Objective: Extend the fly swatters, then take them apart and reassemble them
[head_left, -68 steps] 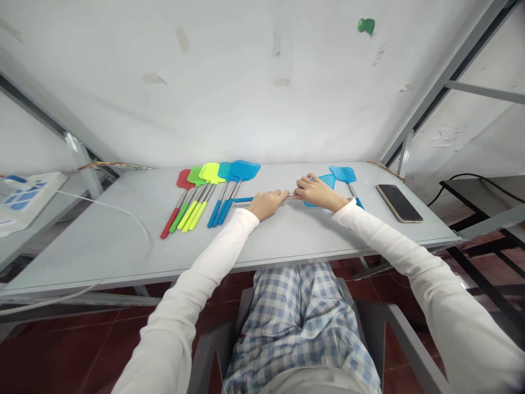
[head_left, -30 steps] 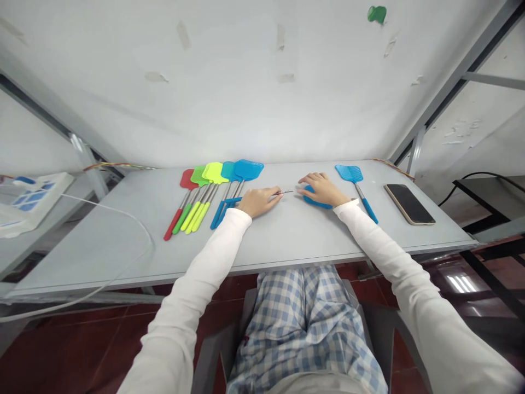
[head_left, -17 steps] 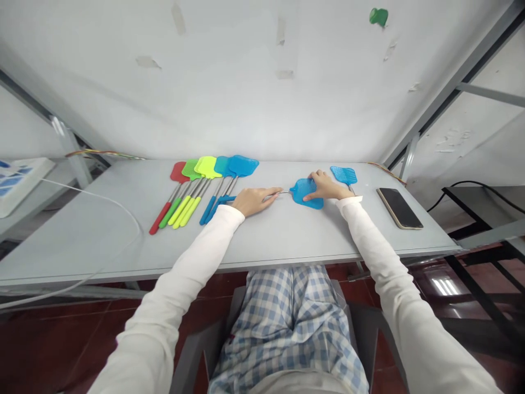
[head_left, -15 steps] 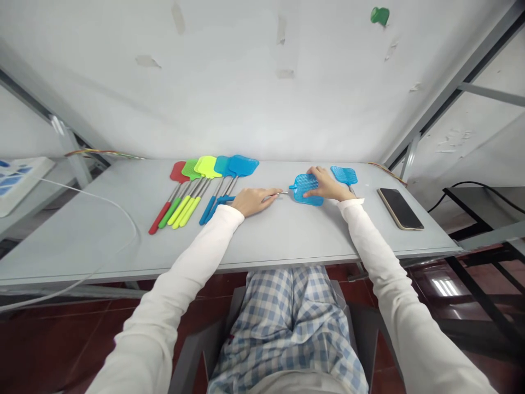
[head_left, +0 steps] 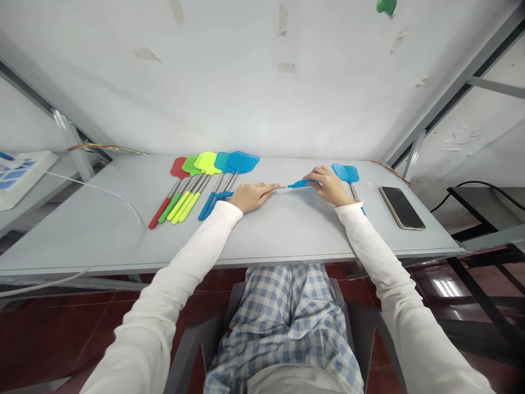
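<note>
My left hand is closed on the thin metal rod of a fly swatter, whose blue handle sticks out behind the hand to the left. In my right hand is a blue fly swatter head, pinched and turned nearly edge-on. The head's narrow neck meets the rod's tip between the hands; I cannot tell how far the rod sits inside it. Just past the right hand lies another blue fly swatter, its handle partly hidden under my right wrist.
Left of my hands lie several fly swatters side by side: a red one, green, yellow and blue ones. A phone rests at the table's right. A white cable crosses the left side of the grey table.
The blue head has tilted from flat to nearly edge-on, and its neck has come onto the rod's tip. My left hand has stayed almost in place.
</note>
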Action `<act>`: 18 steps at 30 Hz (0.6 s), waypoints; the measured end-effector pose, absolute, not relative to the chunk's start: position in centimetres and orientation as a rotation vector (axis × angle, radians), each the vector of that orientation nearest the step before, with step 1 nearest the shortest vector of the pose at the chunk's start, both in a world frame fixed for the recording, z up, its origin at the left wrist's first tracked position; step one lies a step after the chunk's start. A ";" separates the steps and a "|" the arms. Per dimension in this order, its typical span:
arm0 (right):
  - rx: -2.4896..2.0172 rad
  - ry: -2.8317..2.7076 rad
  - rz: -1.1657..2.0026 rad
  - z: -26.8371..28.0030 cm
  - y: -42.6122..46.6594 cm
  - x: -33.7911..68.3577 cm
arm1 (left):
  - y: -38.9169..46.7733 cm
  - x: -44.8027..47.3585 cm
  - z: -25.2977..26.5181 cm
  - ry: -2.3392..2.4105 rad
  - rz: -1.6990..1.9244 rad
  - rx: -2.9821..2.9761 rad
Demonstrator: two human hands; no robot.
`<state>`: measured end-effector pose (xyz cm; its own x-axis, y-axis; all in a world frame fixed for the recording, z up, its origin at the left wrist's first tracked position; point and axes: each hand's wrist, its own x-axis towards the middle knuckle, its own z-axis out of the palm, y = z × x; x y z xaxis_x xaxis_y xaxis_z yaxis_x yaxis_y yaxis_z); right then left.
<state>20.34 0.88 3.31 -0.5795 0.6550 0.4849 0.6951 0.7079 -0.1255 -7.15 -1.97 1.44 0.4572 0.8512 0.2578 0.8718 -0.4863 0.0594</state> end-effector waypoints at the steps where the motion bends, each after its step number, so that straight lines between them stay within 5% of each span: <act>1: -1.031 -2.404 -0.111 3.4 0.8 20.4 | -2.0 -7.2 1.5 -1.547 -0.387 -2.615; 18: -1.053 -2.424 -0.147 3.6 0.2 20.1 | -2.3 -6.9 1.7 -1.557 -0.359 -2.608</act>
